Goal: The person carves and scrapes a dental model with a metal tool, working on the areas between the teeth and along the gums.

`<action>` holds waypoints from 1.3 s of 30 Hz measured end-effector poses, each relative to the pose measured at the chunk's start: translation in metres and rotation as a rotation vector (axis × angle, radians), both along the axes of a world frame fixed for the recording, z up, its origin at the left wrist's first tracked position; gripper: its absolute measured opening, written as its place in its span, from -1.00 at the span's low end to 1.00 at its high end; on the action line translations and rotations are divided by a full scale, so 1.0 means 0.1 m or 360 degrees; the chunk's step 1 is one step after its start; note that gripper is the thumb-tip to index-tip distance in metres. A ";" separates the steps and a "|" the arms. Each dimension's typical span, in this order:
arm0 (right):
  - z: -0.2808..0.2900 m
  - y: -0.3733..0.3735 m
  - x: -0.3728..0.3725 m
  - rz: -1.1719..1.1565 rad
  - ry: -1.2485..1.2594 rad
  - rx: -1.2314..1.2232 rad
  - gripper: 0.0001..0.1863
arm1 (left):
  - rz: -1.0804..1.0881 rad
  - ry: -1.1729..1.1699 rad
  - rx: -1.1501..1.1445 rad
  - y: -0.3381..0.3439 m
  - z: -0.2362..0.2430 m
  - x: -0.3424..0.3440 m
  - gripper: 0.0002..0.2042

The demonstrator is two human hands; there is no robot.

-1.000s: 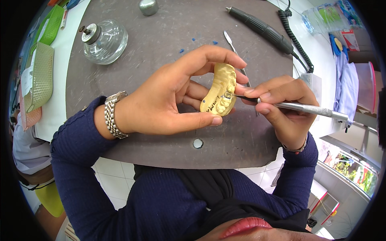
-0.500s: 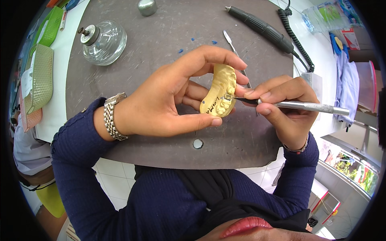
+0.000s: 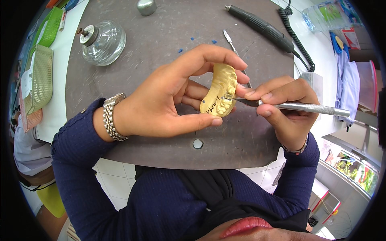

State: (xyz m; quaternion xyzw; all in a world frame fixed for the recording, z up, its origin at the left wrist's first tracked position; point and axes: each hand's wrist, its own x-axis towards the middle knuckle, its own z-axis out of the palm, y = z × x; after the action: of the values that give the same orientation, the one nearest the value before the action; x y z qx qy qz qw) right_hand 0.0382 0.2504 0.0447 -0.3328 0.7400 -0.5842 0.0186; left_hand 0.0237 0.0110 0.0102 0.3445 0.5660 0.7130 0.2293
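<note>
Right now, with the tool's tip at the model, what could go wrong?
The tool, with its pointed tip at the model, might slip and scratch the teeth. It could also nick the left hand, which grips the model close by. If that grip loosens, the model might fall.

The head view is taken by the left fisheye camera of a head-worn pair, facing steeply downward. The wearer's navy sweater point(image 3: 165, 201) fills the lower foreground. The left hand point(image 3: 161, 94) and right hand point(image 3: 289, 91) sit around mid-frame at close range; the grey-brown bench mat point(image 3: 161, 36) lies farther off beneath. Straight edges bow toward the dark rim.
</note>
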 end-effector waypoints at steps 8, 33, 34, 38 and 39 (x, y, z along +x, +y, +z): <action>-0.03 -0.01 0.03 -0.0044 -0.0123 -0.0097 -0.80 | 0.0030 0.0101 -0.0016 0.00 -0.01 0.00 -0.32; -0.23 -0.23 0.13 -0.0343 -0.0766 -0.0750 -0.91 | 0.0310 0.0112 -0.0253 0.04 0.06 0.10 -0.35; -0.22 -0.23 0.13 -0.0352 -0.0780 -0.0733 -0.91 | 0.0326 0.0127 -0.0274 0.04 0.06 0.11 -0.35; -0.21 -0.22 0.12 -0.0400 -0.0860 -0.0662 -0.89 | 0.0372 0.0163 -0.0326 0.05 0.06 0.12 -0.36; -0.21 -0.22 0.12 -0.0392 -0.0878 -0.0650 -0.89 | 0.0379 0.0163 -0.0331 0.05 0.06 0.12 -0.36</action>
State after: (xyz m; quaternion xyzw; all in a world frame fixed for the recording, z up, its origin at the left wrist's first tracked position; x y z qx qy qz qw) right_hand 0.0500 0.2287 0.0235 -0.0679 0.6098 -0.7856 0.0802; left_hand 0.0356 0.0160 0.0165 0.2853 0.6845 0.6542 0.1485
